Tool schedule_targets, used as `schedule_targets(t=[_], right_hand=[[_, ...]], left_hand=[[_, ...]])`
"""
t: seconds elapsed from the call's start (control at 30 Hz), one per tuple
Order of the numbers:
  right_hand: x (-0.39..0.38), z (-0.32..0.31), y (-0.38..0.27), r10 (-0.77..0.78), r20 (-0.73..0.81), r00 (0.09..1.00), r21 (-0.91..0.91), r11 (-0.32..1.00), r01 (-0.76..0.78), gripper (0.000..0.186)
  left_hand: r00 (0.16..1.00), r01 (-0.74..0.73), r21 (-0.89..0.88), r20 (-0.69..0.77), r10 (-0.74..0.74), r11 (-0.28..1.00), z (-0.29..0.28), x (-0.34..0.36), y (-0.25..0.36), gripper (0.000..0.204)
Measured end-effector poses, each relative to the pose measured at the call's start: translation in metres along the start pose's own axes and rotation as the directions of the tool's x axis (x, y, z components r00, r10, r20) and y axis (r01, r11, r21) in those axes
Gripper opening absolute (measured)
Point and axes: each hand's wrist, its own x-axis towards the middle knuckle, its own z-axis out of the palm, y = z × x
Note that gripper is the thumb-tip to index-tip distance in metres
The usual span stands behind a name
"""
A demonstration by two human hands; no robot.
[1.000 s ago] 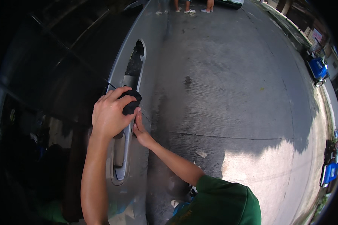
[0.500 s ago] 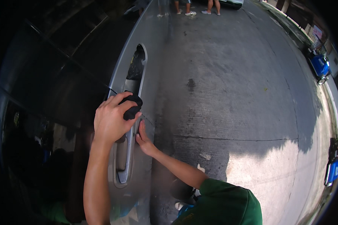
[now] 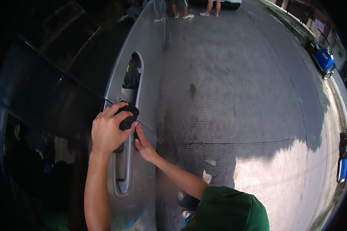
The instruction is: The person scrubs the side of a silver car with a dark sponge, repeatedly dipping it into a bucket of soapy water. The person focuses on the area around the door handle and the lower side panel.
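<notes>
My left hand [image 3: 107, 130] grips a dark, soft-looking black object [image 3: 129, 111] against the silver vehicle door [image 3: 151, 65], between an oval recess [image 3: 132, 73] and a silver door handle [image 3: 123, 184]. The upper recess has a dark, crinkled interior and a small yellow bit. My right hand [image 3: 144, 147] rests along the outer side of the lower handle, just below the black object, fingers extended and touching the door area. The surface under the left hand is hidden.
Gray concrete pavement [image 3: 238, 77] runs beside the vehicle, partly sunlit. Two people's legs [image 3: 213, 7] [image 3: 177, 9] show at the top near another vehicle [image 3: 231, 3]. Blue three-wheeled vehicles [image 3: 324, 59] [image 3: 345, 165] stand along the right curb.
The view has shifted slightly, so the recess and my hands sit lower in the picture. My grip looks much the same. The distant legs have shifted position a little.
</notes>
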Motion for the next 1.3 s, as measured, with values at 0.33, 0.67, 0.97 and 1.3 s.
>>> schedule_targets(t=[0.33, 0.67, 0.97, 1.3], right_hand=[[-0.104, 0.07, -0.013, 0.036, 0.044, 0.998, 0.077, 0.996, -0.039, 0.069], [-0.135, 0.084, -0.018, 0.161, 0.12, 0.98, 0.044, 0.985, -0.167, 0.071], [0.009, 0.003, 0.025, -0.021, -0.085, 0.996, 0.007, 1.0, 0.022, 0.07], [-0.092, 0.074, -0.005, 0.072, 0.06, 0.996, 0.058, 0.995, -0.076, 0.072]], left_hand=[[0.999, 0.041, 0.029, 0.022, -0.042, 0.999, -0.007, -0.008, -0.01, 0.023], [1.0, 0.021, 0.049, 0.009, -0.022, 0.999, -0.003, -0.009, -0.013, 0.024], [0.999, 0.042, -0.033, 0.028, -0.042, 0.999, 0.004, 0.004, 0.003, 0.024], [0.998, 0.047, 0.026, 0.046, -0.049, 0.999, -0.008, -0.008, -0.013, 0.024]])
